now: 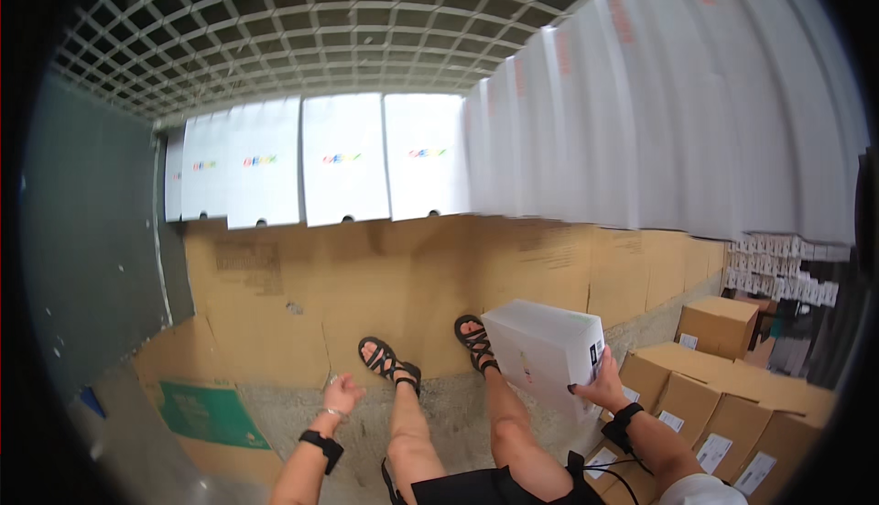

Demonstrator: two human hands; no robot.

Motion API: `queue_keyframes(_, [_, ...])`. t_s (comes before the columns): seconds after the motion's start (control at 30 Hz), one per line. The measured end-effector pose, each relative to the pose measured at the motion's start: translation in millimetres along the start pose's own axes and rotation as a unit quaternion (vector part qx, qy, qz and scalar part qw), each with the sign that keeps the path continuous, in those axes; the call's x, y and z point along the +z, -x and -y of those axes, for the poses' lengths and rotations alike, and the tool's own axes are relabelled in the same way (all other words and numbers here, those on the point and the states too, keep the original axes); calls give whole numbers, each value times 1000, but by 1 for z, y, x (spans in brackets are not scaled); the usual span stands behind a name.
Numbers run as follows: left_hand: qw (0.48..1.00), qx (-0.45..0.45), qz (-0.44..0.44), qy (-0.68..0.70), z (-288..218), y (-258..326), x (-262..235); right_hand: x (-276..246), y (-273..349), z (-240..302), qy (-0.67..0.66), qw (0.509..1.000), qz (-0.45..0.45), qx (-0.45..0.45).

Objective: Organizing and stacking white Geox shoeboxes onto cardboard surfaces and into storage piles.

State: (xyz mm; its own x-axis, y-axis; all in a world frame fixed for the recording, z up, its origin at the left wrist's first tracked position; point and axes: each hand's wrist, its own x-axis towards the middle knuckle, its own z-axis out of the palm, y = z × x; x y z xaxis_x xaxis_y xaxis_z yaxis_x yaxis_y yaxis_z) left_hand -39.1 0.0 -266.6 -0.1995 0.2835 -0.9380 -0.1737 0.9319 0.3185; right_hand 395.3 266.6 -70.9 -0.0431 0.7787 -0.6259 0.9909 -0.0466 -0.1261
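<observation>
My right hand [604,386] grips the near right edge of a white lidded cardboard box [540,345], fingers on its short end and thumb on its lid side. The box is tilted and held in front of my right leg, above the floor; its short end carries a small black-and-white label. My left hand [341,395] hangs beside my left leg with loosely bent fingers and holds nothing. Ahead, a row of similar white boxes [343,162] with small coloured printing stands on end along a wire mesh. A longer stack of white boxes [659,130] runs along the right.
Flattened brown cardboard [412,276] covers the floor ahead of my sandalled feet. Several closed brown cartons [705,413] with white labels stand at my right. On the left are a dark grey panel [92,203] and a green-printed cardboard piece [212,413]. White mesh [366,38] rises behind the boxes.
</observation>
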Motion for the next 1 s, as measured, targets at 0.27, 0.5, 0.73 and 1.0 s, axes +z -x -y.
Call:
queue_keyframes(0.27, [990,135,23,-15,-95,80,92,-52,36,-102,-428,880,38,203])
queue_keyframes(0.5, [982,162,73,-69,-158,150,274,-70,47,-186,-707,622,145,305])
queue_keyframes(0.73, [970,-26,235,56,-246,246,491,-95,63,-244,-845,463,118,242])
queue_keyframes(1.0, [950,-53,294,89,-325,272,652,-164,52,-333,-867,459,17,194])
